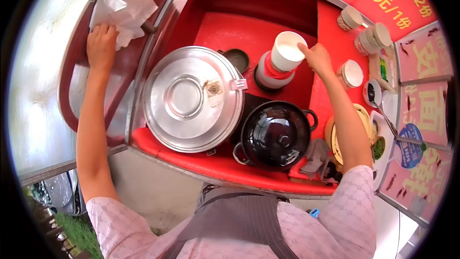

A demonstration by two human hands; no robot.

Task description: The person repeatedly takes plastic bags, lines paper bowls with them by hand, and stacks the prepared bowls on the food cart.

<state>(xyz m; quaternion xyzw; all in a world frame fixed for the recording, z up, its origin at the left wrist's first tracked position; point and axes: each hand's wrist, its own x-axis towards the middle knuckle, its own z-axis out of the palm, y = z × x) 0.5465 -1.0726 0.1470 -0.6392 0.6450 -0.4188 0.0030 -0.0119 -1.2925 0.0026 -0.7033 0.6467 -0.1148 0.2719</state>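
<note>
While your left hand (101, 47) curls on plastic bags (123, 9), your right hand (317, 59) pinches a paper cup (285, 59) between the worktop's (225, 171) far edge and the still-lidded black pot (276, 136); that cup looks unfilled.

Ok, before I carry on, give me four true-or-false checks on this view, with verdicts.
1. The black pot is covered. True.
2. The right hand grips the black pot's handle. False: it is at the rim of a white paper cup.
3. The left hand is at a white plastic bag. True.
4. The large silver lid lies right of the black pot. False: it lies left of it.
</note>
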